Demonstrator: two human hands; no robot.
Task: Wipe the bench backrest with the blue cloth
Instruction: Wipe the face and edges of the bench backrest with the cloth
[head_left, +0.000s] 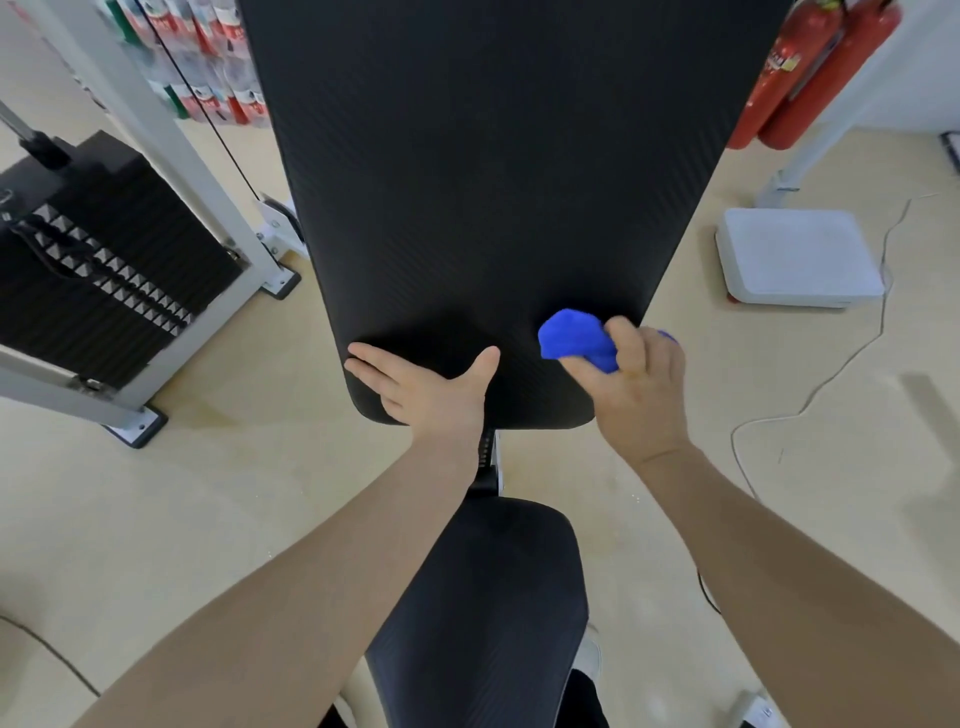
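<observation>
The black padded bench backrest (483, 182) fills the middle of the head view, narrowing toward its near end. My left hand (426, 387) lies flat on its near left corner, fingers spread and holding nothing. My right hand (636, 389) is at the near right corner, closed around a bunched blue cloth (574, 338) that presses against the backrest surface. The black bench seat (488, 587) sits below, between my forearms.
A weight stack (104, 270) in a white frame (171, 135) stands at the left. Two red fire extinguishers (810, 78) lean at the upper right. A white flat box (800, 254) and a thin cable (841, 364) lie on the beige floor at the right.
</observation>
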